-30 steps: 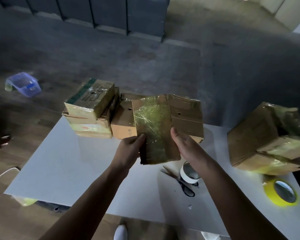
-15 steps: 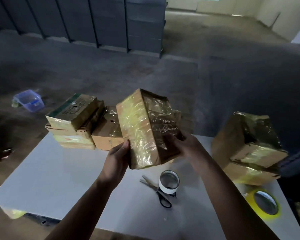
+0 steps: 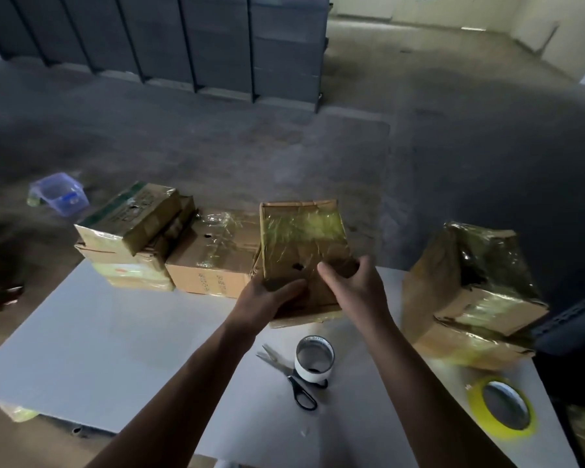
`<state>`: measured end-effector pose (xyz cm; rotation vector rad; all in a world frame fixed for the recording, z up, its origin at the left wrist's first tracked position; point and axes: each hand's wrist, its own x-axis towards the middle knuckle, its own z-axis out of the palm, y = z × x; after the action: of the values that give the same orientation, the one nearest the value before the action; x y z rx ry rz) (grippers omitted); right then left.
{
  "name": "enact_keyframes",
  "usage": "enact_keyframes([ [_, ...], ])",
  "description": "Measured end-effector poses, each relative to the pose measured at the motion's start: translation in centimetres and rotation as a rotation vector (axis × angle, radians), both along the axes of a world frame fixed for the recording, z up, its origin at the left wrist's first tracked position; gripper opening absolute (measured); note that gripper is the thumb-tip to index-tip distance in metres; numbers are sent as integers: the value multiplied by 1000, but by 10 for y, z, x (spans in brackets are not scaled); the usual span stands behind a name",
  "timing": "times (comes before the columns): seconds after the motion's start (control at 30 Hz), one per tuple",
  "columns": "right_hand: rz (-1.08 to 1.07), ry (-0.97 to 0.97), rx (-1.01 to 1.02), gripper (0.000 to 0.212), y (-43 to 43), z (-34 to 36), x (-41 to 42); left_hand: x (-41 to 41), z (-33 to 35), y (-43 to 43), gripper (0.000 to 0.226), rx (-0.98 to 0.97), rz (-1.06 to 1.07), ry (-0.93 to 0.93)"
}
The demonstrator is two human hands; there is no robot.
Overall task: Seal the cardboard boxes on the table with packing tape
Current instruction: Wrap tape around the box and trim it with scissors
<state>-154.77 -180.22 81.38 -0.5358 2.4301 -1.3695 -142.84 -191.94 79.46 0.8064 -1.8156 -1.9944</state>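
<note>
Cardboard box [image 3: 301, 244], already wrapped in glossy yellowish tape, is held tilted above the far side of the white table [image 3: 81, 332], its long axis running away from the person. The left hand [image 3: 267, 298] cups the near left corner, fingers curled beneath and thumb across the top; the right hand [image 3: 355, 285] grips the near right edge, fingers curled onto the upper face. Both hands sit at the near end, so the box lies straight ahead of them. Just beside it, to the left, rest more taped boxes [image 3: 213, 261]; another pile [image 3: 470, 292] stands well apart on the right. Nearer the person lie a white tape roll [image 3: 314, 361], scissors [image 3: 291, 376] and a yellow tape roll [image 3: 502, 407].
</note>
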Motion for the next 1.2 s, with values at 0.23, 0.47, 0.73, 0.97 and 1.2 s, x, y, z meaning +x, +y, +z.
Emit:
enact_keyframes([
  [0.23,-68,131,118,76,-24,-1,8,-15,-16,-23,57,-35,19,91],
  [0.47,-160,163,47,34,-39,-3,5,-25,-21,-57,53,165,31,143],
  [0.73,-80,-329,-212,85,-30,4,-17,-33,-49,-86,55,550,-308,201],
  [0.97,-254,-412,-311,99,-11,1,-27,-61,-49,-78,41,536,-416,220],
  [1.2,-560,-79,-110,39,18,-15,-71,-131,-18,-12,28,-287,-242,43],
])
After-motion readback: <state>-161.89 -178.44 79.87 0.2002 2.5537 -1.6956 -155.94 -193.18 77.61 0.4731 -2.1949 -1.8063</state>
